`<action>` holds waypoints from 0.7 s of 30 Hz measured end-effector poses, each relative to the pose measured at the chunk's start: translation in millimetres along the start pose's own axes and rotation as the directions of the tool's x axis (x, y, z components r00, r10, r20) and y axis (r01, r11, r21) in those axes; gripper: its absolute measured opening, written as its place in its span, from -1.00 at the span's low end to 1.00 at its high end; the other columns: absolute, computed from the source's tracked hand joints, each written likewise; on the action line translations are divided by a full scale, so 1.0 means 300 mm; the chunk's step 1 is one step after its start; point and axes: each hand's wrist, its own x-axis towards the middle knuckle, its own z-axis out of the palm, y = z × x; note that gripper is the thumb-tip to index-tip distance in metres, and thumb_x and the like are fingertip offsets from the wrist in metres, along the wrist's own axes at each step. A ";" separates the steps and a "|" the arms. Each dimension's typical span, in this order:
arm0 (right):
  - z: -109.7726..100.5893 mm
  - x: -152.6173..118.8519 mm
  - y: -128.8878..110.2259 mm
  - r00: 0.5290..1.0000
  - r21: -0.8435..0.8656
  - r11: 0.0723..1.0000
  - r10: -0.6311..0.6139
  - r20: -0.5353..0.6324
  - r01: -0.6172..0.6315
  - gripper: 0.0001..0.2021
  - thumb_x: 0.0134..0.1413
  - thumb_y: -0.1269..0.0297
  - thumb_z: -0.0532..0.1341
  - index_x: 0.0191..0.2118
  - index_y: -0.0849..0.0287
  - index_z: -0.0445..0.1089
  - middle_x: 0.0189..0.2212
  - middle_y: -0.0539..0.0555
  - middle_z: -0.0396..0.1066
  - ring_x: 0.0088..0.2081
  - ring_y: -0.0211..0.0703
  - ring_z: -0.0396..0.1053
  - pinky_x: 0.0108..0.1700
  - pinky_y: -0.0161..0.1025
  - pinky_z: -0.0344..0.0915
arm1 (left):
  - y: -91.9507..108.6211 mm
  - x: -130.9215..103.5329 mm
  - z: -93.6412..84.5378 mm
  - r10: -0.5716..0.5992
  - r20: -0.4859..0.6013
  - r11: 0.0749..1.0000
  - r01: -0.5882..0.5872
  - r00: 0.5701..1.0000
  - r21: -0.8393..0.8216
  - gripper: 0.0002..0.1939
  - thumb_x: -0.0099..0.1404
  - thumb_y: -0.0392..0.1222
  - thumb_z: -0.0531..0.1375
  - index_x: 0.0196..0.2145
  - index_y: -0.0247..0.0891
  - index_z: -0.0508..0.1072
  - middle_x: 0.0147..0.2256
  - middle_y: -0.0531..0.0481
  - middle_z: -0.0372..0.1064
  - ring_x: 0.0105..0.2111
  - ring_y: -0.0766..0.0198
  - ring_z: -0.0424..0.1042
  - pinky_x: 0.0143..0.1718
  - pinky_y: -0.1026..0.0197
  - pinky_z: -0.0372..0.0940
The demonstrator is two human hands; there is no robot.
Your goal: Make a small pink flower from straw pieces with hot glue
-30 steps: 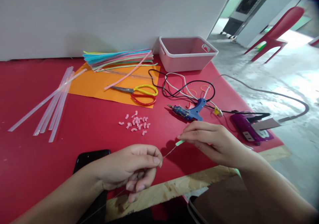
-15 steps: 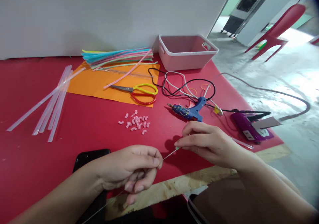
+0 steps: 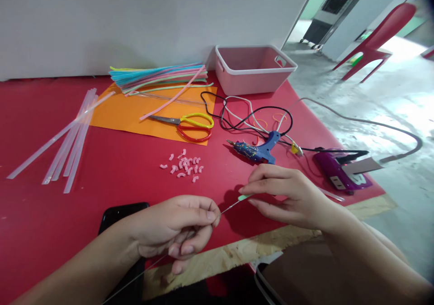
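Thumb and index finger of my left hand (image 3: 183, 228) are pinched on a thin wire (image 3: 229, 207), whose tail trails down to the lower left. At its right end the wire meets a small pale green piece (image 3: 243, 197), which lies at the fingertips of my right hand (image 3: 285, 196). The right thumb and fingers are slightly apart around that piece. Several short curved pink pieces (image 3: 185, 164) lie loose on the red table beyond my hands. A blue glue gun (image 3: 257, 151) rests just past my right hand.
Scissors (image 3: 195, 121) and a pile of pipe cleaners (image 3: 162, 78) lie on orange paper (image 3: 118, 115). Clear sticks (image 3: 73, 142) are at left, a pink basket (image 3: 251, 81) at the back. Cables run to a purple power strip (image 3: 339, 173). A black phone (image 3: 118, 214) is under my left forearm.
My right thumb and fingers have loosened and parted a little, and more of the pale green piece shows. My left hand keeps its pinch on the wire, nearly unmoved.
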 end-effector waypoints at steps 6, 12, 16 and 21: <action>-0.003 0.003 0.006 0.999 0.027 0.999 -0.035 -0.007 0.035 -0.77 0.18 0.45 0.20 -0.06 0.18 0.49 -0.28 0.10 0.41 -0.26 -0.29 0.40 -0.23 -0.34 0.35 | -0.002 0.000 0.006 0.019 -0.003 1.000 -0.019 1.000 -0.007 -0.90 0.34 -0.26 0.03 -0.35 -0.25 0.27 -0.76 0.19 0.18 -0.85 0.49 0.03 -0.78 0.49 0.06; -0.021 0.011 -0.008 0.996 0.078 0.996 -0.042 0.077 0.036 -0.73 0.23 0.49 0.14 -0.01 0.22 0.47 -0.25 0.12 0.42 -0.22 -0.31 0.40 -0.19 -0.38 0.33 | 0.001 -0.001 0.009 0.001 -0.013 1.000 -0.001 1.000 0.006 -0.91 0.33 -0.24 0.05 -0.35 -0.25 0.27 -0.76 0.19 0.17 -0.85 0.48 0.02 -0.78 0.48 0.08; -0.019 0.009 -0.003 0.996 0.053 0.998 -0.019 0.091 0.014 -0.70 0.27 0.48 0.12 0.06 0.19 0.43 -0.28 0.09 0.45 -0.25 -0.34 0.42 -0.19 -0.40 0.32 | 0.004 0.000 0.012 0.001 -0.021 1.000 0.000 1.000 0.025 -0.89 0.34 -0.25 0.04 -0.37 -0.25 0.27 -0.76 0.19 0.16 -0.85 0.49 0.02 -0.78 0.48 0.09; -0.014 0.012 0.007 0.999 0.082 0.996 0.017 0.048 -0.021 -0.85 0.24 0.42 0.19 -0.14 0.18 0.49 -0.34 0.05 0.51 -0.28 -0.34 0.45 -0.19 -0.40 0.34 | 0.000 0.004 0.009 0.014 -0.012 1.000 -0.014 1.000 0.028 -0.88 0.34 -0.25 0.03 -0.38 -0.24 0.26 -0.77 0.20 0.14 -0.86 0.48 -0.02 -0.80 0.46 0.12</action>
